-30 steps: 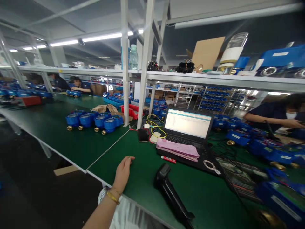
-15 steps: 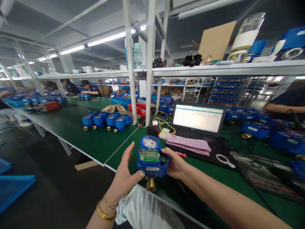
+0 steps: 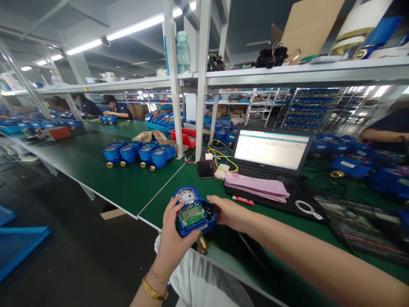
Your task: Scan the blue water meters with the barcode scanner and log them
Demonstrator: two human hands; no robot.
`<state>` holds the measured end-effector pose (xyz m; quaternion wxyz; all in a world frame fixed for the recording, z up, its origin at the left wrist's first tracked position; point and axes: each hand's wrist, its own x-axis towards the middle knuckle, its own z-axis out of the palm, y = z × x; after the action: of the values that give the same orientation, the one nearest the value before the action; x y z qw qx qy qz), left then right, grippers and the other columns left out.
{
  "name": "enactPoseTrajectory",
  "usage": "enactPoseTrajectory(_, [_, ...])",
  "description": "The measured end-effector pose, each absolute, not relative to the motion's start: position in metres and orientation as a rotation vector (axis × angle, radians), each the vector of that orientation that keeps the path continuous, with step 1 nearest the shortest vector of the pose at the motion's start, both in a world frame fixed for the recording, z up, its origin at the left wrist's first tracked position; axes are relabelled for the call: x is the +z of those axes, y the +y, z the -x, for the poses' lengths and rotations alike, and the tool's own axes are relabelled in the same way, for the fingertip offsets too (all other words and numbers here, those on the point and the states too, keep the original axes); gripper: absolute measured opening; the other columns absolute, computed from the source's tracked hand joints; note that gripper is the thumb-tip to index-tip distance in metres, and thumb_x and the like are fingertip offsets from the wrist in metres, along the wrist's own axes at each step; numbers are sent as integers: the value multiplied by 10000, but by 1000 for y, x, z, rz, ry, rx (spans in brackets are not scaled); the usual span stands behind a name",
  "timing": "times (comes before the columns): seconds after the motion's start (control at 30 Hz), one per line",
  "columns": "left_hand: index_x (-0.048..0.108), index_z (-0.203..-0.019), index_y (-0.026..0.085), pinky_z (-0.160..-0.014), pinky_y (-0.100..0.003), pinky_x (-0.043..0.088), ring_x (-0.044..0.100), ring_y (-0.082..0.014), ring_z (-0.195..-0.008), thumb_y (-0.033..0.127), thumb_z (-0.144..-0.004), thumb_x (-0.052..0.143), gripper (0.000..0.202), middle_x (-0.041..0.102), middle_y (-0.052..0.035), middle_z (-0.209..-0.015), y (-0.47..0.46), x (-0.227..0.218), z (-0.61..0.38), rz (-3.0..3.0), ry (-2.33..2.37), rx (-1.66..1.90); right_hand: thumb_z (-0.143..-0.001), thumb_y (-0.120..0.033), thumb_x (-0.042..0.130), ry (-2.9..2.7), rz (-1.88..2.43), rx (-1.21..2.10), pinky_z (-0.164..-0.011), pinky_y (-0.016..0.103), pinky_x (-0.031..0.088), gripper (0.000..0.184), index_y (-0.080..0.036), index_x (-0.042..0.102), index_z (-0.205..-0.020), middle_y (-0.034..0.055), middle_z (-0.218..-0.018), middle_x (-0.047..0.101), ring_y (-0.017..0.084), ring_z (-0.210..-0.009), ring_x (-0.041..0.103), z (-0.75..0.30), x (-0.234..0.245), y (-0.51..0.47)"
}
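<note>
Left fingers [image 3: 170, 209] have met the (blue) meter [image 3: 191, 215].

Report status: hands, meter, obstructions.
Left hand and right hand gripping blue meter, opposite sides. Screen in view. Nothing seen blocking; red marker lies beyond right hand, apart.

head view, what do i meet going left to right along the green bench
Red box, four blue meters, held blue meter, pink papers, white loop.
</note>
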<state>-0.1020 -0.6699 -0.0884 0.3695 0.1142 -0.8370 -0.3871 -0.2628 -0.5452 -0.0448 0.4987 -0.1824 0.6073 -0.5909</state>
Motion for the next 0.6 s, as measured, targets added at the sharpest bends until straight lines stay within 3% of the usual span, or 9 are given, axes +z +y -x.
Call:
enactPoseTrajectory(0.2, [415, -1287, 250, -1106, -534, 290, 302, -318, -1336, 335, -777, 685, 583, 353, -94, -1428, -655, -92, 117, -384, -2132, -735, -689, -565, 698, 1989, 697, -1679, -1112, 379, 278, 584, -223, 582, -1148, 80, -1333, 551, 260, -1276, 428, 323, -26, -439])
enactPoseTrajectory(0.27, [415, -1289, 230, -1107, -523, 291, 301, -324, -1332, 363, -790, 671, 576, 357, -107, -1423, -651, -92, 121, -415, -2120, -676, -724, -620, 512, 2850, 733, -1397, -1021, 389, 407, 604, -221, 574, -1173, 81, -1306, 574, 269, -1166, 537, 354, -38, -389])
enactPoseTrajectory(0.37, [416, -1288, 200, -1108, -509, 287, 299, -332, -1332, 418, -818, 644, 566, 363, -132, -1412, -645, -94, 128, -455, -2098, -593, -703, -606, 415, 3174, 274, -1127, -906, 546, 443, 689, -146, 579, -1189, 223, -1194, 597, 396, -1062, 572, 394, -62, -311])
enactPoseTrajectory(0.43, [413, -1288, 189, -1109, -509, 279, 304, -336, -1329, 454, -836, 621, 563, 363, -144, -1407, -642, -96, 133, -459, -2079, -539, -708, -640, 332, 3294, 34, -956, -883, 611, 412, 767, -118, 577, -1213, 292, -1199, 555, 468, -1128, 512, 411, -76, -264])
enactPoseTrajectory(0.5, [408, -1286, 179, -1109, -517, 267, 306, -344, -1328, 484, -850, 600, 565, 362, -160, -1404, -641, -97, 138, -462, -2056, -480, -729, -677, 278, 3360, -86, -825, -940, 590, 388, 826, -124, 532, -1286, 288, -1272, 503, 454, -1238, 433, 419, -89, -226])
enactPoseTrajectory(0.6, [409, -1280, 140, -1109, -550, 242, 296, -372, -1332, 512, -860, 569, 583, 357, -203, -1402, -641, -99, 147, -487, -2024, -395, -762, -716, 239, 3390, -138, -683, -979, 533, 407, 893, -75, 492, -1330, 285, -1294, 489, 426, -1268, 425, 423, -110, -189])
